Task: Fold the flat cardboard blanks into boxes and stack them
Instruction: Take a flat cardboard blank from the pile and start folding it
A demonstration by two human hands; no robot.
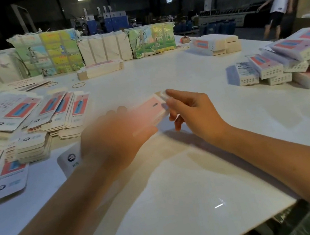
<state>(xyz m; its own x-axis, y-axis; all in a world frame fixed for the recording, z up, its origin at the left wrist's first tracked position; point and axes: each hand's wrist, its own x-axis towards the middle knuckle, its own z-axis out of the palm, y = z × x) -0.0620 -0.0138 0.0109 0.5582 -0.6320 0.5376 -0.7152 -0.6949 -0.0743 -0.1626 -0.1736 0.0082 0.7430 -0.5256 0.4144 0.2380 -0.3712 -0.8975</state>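
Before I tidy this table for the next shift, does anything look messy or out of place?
Yes. The flat blanks on the left lie fanned and sliding rather than squared, and two loose rubber bands sit on the white table. The folded boxes on the right are heaped unevenly.

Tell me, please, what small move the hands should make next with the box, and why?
Probably tuck in the end flap. The left hand, blurred, holds the pink box above the table, and the right hand has a finger at its far end, so that end looks unfinished. The stack lies to the right.
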